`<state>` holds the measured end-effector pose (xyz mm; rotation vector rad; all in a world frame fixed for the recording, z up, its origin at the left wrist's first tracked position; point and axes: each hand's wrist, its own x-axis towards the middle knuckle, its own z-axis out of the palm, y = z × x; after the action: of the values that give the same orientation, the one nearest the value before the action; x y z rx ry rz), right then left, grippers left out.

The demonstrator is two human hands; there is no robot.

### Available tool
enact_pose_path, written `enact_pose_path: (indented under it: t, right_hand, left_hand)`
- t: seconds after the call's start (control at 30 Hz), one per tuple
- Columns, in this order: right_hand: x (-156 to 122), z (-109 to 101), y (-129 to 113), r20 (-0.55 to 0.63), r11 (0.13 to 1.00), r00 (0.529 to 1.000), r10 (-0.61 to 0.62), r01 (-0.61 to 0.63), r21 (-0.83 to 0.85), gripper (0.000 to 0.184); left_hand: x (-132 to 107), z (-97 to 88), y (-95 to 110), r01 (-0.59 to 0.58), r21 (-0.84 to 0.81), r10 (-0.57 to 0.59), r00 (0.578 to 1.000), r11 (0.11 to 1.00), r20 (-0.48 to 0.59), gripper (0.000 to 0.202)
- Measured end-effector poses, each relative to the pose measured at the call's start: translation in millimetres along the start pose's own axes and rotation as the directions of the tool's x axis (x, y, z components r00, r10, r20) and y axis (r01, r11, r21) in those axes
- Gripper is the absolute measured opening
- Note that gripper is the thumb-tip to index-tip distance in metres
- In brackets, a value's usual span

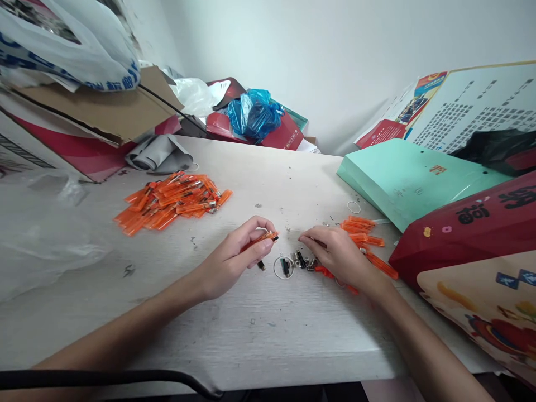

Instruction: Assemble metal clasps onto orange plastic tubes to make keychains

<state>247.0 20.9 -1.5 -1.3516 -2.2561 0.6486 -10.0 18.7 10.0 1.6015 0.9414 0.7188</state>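
My left hand [228, 259] is closed around an orange see-through cigarette lighter [260, 240], its black and metal end pointing right. Just across from it, my right hand [341, 254] hovers low with thumb and fingertips pinched together; whatever is between them is too small or hidden to name. Below the hands lie small metal and black lighter parts [300, 259], and red pieces [324, 271] partly covered by my right hand. A white rubber band [274, 272] rings a dark part. Several orange lighters [360, 223] lie beyond my right wrist, and a big pile of them [171, 201] sits at the left.
Clear plastic [46, 240] and a cardboard box [109, 109] with a white bag [96, 50] stand at left. A blue plastic bag [255, 114] rests at the back. Mint-green [402, 173] and red [452, 223] bags border the right. A black cable [138, 377] crosses the front.
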Motion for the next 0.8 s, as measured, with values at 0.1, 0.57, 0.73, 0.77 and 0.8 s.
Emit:
enact_pose_path:
  t: [0.1,0.57,0.73,0.77,0.8]
  right_hand:
    - [-0.2,-2.0,-2.8,0.047,0.999,0.999,-0.028,0.026,0.031,0.026]
    - [-1.5,-6.7,-10.0,0.163,0.99,0.985,-0.052,0.03,0.139,0.021]
    - [-0.1,-7.5,-7.1,0.129,0.992,0.992,0.014,-0.03,0.123,0.018]
    - [0.2,-8.8,-6.7,0.111,0.991,0.993,0.034,-0.048,0.123,0.019]
    - [0.6,-10.4,-6.4,0.091,0.991,0.994,0.056,-0.067,0.117,0.02]
  left_hand:
    - [1.0,-0.7,-1.2,-0.009,0.014,0.009,1.0,1.0,-0.029,0.024]
    - [14.1,-20.5,-2.9,0.002,0.363,0.082,0.973,0.932,-0.216,0.026]
    - [18.0,-47.0,-9.1,0.058,0.713,0.058,0.989,0.699,-0.137,0.032]
    - [18.0,-51.2,-11.2,0.05,0.719,0.059,0.99,0.693,-0.126,0.033]
    - [17.8,-54.4,-13.1,0.037,0.702,0.064,0.991,0.711,-0.117,0.034]
